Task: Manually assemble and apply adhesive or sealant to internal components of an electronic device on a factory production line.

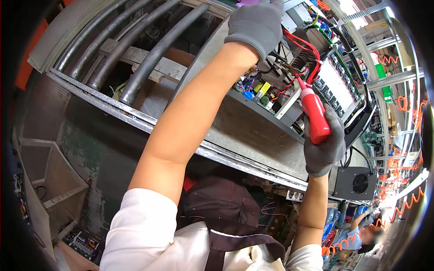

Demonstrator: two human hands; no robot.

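Note:
My right hand (329, 140), in a grey knitted glove, is closed round a red squeeze bottle (314, 115) with a tapered nozzle. The nozzle points up and away, its tip close to a bundle of red wires (313, 56) inside an opened electronic unit (282, 110). Circuit boards, a yellow block-shaped part (262, 89) and several coloured wires fill the unit. At the upper edge is my left hand (255, 25), also in a grey glove, reaching over the unit's far left side. Its fingers are mostly cut off by the picture's edge, beside a purple thing (246, 2).
Metal rollers (149, 63) run along the bench at the left, behind a metal edge rail (135, 118). A black box with a fan (357, 184) stands right of my right forearm. Orange coiled hoses (402, 104) hang at the right. Another person (352, 237) works at the lower right.

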